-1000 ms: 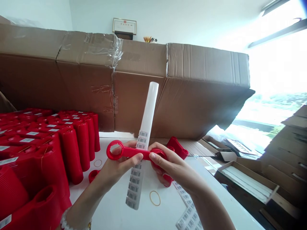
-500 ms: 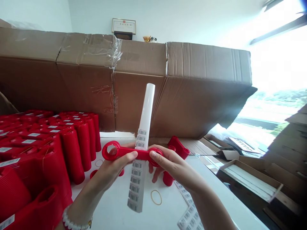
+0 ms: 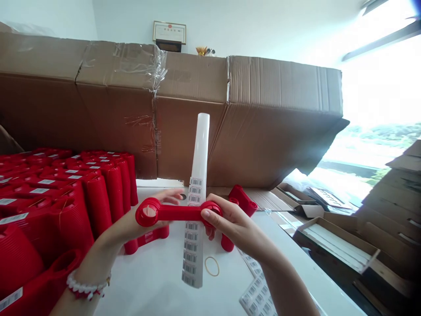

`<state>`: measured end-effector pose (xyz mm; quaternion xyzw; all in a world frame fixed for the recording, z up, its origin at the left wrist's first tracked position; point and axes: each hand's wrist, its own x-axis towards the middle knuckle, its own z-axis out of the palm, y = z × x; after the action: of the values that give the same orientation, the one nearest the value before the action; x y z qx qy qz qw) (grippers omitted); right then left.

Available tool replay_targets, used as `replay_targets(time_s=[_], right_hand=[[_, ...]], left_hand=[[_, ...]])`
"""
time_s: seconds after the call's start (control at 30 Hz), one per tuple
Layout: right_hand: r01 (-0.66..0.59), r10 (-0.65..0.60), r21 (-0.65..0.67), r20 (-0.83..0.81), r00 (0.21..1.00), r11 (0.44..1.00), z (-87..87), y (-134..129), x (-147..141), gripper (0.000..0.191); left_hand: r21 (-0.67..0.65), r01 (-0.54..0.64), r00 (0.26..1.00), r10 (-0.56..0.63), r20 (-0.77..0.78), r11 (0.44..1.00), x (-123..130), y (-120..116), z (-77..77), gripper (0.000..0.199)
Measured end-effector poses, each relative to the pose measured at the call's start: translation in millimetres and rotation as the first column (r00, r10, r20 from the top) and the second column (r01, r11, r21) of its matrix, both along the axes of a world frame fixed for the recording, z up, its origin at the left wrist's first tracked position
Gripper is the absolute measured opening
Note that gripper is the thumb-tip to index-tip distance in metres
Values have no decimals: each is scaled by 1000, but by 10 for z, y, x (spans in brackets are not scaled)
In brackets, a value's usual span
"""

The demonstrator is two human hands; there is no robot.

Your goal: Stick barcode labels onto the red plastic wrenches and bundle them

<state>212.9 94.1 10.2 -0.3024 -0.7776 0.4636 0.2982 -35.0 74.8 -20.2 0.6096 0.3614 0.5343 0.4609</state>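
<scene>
Clamped between the thumb and fingers of my right hand [image 3: 230, 218], the red piece [image 3: 179, 213] is lying level above the white table [image 3: 148, 287], ring ends to either side. My left hand [image 3: 130, 222] is standing behind its left ring, fingers stretching out above the bar; I cannot tell whether that hand is gripping it. Behind the bar, the label strip [image 3: 192, 252] is running upright, showing barcodes above and below it; what is holding the strip, I am not seeing. Below and left of the red piece, another red part [image 3: 153, 235] is resting on the table, and a red holder [image 3: 242, 201] is leaning beyond its right end. Below it, a rubber band [image 3: 206, 266] is lying just right of the strip, with label sheets [image 3: 258, 295] spreading farther right. Left of it, stacked red holders [image 3: 108, 193] are standing in rows; beyond it, cardboard [image 3: 194, 79] is spanning the background.
</scene>
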Motion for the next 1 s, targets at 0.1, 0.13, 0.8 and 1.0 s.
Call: replay_targets(time_s=[0.1,0.13,0.8,1.0], right_hand=[[51,-53,28,75,996,998,36,-25,96,35],[67,-70,30,105,992,997,51,-35,124,35],[88,-271,385,451,851,919,49,-310,-147,43],[90,-307,442,449,839,892,15,-319,-223,41]], left_hand=[[0,-258,965,258,49,966,-143,27,53,26],[-2,-283,956,282,82,959,-154,13,79,22],[-68,-373,927,375,8,925,370,-208,140,31],[-85,-436,898,439,18,896,382,-206,134,28]])
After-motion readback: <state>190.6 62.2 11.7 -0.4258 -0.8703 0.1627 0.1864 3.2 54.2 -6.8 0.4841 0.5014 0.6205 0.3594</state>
